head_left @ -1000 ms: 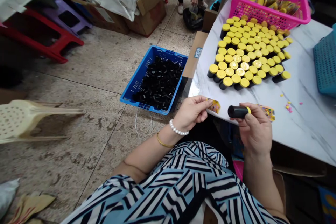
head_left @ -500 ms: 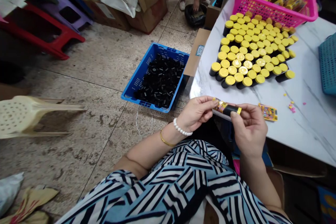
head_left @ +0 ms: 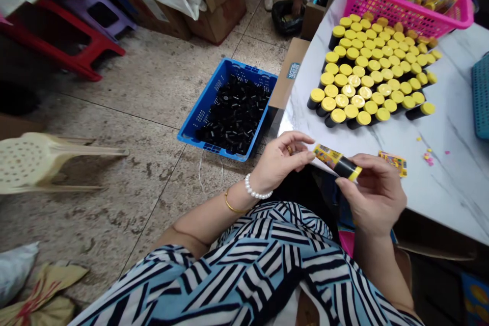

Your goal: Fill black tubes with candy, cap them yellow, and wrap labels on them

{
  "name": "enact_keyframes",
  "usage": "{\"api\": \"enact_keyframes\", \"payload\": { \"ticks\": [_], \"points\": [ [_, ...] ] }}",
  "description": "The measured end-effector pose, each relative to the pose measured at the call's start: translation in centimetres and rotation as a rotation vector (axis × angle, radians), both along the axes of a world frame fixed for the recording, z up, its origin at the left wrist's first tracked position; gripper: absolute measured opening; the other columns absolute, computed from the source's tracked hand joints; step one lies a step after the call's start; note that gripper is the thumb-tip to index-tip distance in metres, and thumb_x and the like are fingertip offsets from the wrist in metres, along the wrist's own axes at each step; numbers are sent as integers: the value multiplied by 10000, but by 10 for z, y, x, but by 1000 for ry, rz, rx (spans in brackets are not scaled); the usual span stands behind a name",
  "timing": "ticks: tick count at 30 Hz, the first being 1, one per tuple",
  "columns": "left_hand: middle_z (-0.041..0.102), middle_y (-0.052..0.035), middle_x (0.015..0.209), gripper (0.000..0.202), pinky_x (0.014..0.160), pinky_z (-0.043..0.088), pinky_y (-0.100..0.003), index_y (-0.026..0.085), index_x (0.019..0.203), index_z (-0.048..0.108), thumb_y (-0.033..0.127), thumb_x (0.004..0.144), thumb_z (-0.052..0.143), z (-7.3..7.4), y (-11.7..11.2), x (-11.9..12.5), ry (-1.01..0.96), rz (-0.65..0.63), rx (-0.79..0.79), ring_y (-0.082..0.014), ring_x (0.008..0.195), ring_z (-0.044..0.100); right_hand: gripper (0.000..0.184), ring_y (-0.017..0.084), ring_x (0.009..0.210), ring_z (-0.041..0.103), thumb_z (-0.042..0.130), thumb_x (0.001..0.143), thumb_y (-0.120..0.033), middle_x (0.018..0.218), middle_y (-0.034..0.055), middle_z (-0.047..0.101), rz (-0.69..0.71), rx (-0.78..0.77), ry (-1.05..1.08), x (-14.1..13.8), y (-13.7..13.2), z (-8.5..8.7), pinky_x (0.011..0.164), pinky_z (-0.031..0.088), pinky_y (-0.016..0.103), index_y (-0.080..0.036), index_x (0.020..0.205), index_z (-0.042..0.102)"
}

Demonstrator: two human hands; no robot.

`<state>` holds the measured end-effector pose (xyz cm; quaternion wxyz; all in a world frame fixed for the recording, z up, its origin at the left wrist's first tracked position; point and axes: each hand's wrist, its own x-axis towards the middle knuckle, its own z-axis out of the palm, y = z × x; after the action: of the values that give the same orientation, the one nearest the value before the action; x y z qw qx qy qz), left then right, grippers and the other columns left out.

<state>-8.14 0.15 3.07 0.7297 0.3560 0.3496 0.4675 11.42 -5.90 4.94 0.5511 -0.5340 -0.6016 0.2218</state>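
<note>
A small black tube with a yellow cap [head_left: 346, 167] is pinched at its capped end by my right hand [head_left: 376, 193]. A yellow printed wrapper [head_left: 326, 157] covers its other end, which points left. My left hand [head_left: 280, 160] is beside that end, thumb and index finger apart, with nothing visibly gripped. Behind my hands, many similar black tubes with yellow caps [head_left: 359, 81] stand close together on the white marbled table [head_left: 451, 178]. A flat printed wrapper [head_left: 395, 163] lies on the table just past my right hand, partly hidden by it.
Pink and yellow bits [head_left: 428, 158] are scattered on the table. A pink basket [head_left: 408, 5] with wrapped pieces stands at the back, a teal basket [head_left: 481, 97] at right. On the floor, a blue crate [head_left: 187, 127] holds black parts. Another person's hand reaches into a black bag [head_left: 284, 18].
My left fingers have opened off the wrapped end of the tube. My right hand has moved slightly right with the tube, which is tilted more down toward its cap.
</note>
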Motion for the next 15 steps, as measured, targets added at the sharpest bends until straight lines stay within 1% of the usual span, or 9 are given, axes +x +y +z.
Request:
{"api": "enact_keyframes", "payload": {
  "ticks": [2, 3, 4, 6, 8, 10, 12, 13, 15],
  "points": [
    [718, -67, 1086, 507, 696, 566, -214, 213, 1164, 740, 233, 697, 937, 4, 4, -3, -19, -109, 51, -147, 896, 680, 386, 225, 1001, 714, 871, 778, -190, 1051, 55, 709, 38, 16, -38, 5, 0, 2, 859, 632, 389, -258, 1120, 707],
    [728, -77, 1110, 514, 740, 588, -238, 206, 1166, 743, 218, 691, 938, 6, 5, -4, -20, -169, 72, -158, 917, 694, 375, 228, 997, 715, 871, 785, -200, 1048, 54, 713, 67, 12, -69, 6, 1, 3, 868, 629, 402, -263, 1122, 720],
    [740, -81, 1088, 473, 751, 599, -254, 191, 1136, 753, 222, 699, 933, 8, 7, -4, -14, -225, 81, -157, 888, 703, 364, 229, 994, 715, 869, 795, -211, 1054, 54, 715, 95, 6, -110, 6, 2, 4, 880, 626, 416, -270, 1128, 733],
    [755, -65, 951, 357, 711, 600, -263, 167, 1057, 769, 263, 743, 908, 11, 8, -4, 4, -312, 70, -136, 759, 696, 365, 231, 1006, 713, 859, 818, -229, 1088, 55, 715, 129, 2, -213, 6, 3, 5, 911, 620, 439, -292, 1161, 750],
    [761, -51, 890, 328, 717, 598, -262, 162, 1022, 777, 264, 741, 911, 11, 8, -2, 22, -330, 71, -129, 729, 695, 405, 228, 1026, 711, 839, 842, -224, 1134, 57, 713, 145, 8, -308, 6, 4, 6, 927, 620, 438, -318, 1225, 746],
    [775, -52, 917, 330, 783, 594, -256, 158, 1004, 785, 230, 715, 928, 10, 8, 1, 52, -313, 106, -133, 796, 712, 450, 218, 1022, 715, 821, 856, -196, 1146, 55, 719, 149, 36, -375, 6, 2, 7, 920, 625, 414, -332, 1277, 733],
    [779, -52, 931, 313, 827, 585, -246, 149, 979, 790, 220, 710, 933, 9, 9, 3, 84, -283, 151, -129, 835, 715, 476, 209, 1004, 724, 805, 868, -170, 1135, 56, 731, 123, 86, -419, 8, 1, 6, 902, 631, 391, -328, 1309, 720],
    [779, -54, 940, 318, 818, 587, -243, 147, 994, 788, 234, 722, 929, 9, 10, 3, 92, -273, 158, -125, 825, 712, 487, 209, 1000, 728, 804, 868, -162, 1128, 56, 739, 100, 112, -434, 9, 1, 5, 902, 633, 389, -323, 1319, 714],
    [773, -60, 948, 397, 739, 598, -242, 153, 1111, 766, 297, 768, 905, 9, 12, 4, 69, -296, 130, -125, 774, 706, 519, 217, 1018, 735, 815, 856, -149, 1136, 59, 754, 69, 161, -458, 11, 2, 2, 919, 634, 400, -318, 1333, 700]
  ]
}}
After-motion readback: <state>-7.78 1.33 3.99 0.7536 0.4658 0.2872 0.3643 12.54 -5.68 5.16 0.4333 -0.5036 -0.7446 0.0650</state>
